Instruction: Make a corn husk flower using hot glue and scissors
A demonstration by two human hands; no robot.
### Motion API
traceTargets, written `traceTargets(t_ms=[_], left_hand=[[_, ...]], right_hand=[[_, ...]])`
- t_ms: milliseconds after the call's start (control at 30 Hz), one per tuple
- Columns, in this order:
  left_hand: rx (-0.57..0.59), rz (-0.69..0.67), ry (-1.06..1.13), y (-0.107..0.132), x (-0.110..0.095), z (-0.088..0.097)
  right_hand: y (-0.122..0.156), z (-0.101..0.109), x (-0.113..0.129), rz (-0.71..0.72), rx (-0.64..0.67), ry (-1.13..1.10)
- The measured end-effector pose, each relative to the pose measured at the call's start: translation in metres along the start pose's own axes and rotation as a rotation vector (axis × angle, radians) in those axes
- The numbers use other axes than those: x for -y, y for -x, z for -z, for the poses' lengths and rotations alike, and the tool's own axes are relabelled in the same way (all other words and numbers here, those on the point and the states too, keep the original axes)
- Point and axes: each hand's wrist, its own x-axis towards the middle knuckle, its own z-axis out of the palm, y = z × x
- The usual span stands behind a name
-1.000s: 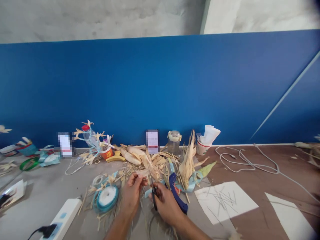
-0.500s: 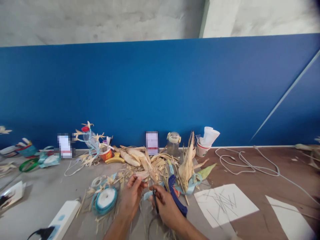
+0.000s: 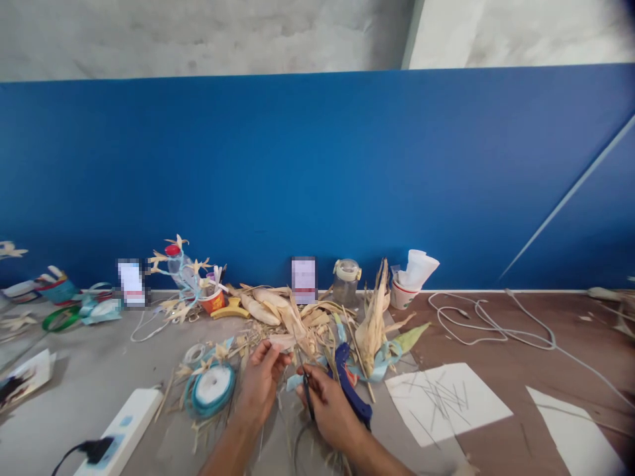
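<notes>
My left hand (image 3: 262,380) pinches a pale strip of dried corn husk (image 3: 282,341) between thumb and fingers. In my right hand (image 3: 325,400) is a pair of scissors with dark handles (image 3: 308,396), the thin blades pointing up and away beside the strip. Whether the blades touch the husk I cannot make out. Just right of that hand lies a dark blue glue gun (image 3: 351,390). Beyond both hands is a heap of dried corn husks (image 3: 268,307). A roll of blue ribbon (image 3: 213,390) lies left of my left hand, with small husk flowers by it.
A white power strip (image 3: 122,433) is at front left. Thin sticks lie on white paper (image 3: 421,423) at right. Along the blue partition (image 3: 317,165) stand a bottle with husk flowers (image 3: 178,271), a phone (image 3: 303,281), a clear jar (image 3: 346,281) and a paper cup (image 3: 404,295). White cables (image 3: 489,324) curl at right.
The view has shifted slightly. Both hands stay nearly in place, still holding the husk strip and the scissors; the left hand is a little higher in the picture.
</notes>
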Motion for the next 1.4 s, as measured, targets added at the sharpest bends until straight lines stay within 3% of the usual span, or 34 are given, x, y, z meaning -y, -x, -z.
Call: traceTargets(t_ms=[633,867,1167,1400], left_hand=[[0.017,0.001,-0.029,-0.001,0.001,0.001],[0.05,0.0,-0.102,0.001,0.002,0.001],[0.071,-0.009,-0.093,-0.001,0.001,0.004],[0.011,0.005,-0.074,-0.002,-0.002,0.002]], right_hand=[[0.002,0.0,-0.009,0.004,-0.02,0.012],[0.0,0.002,0.002,0.029,0.003,-0.078],[0.0,0.002,-0.003,-0.014,-0.04,0.007],[-0.004,0.002,-0.004,-0.019,-0.096,-0.303]])
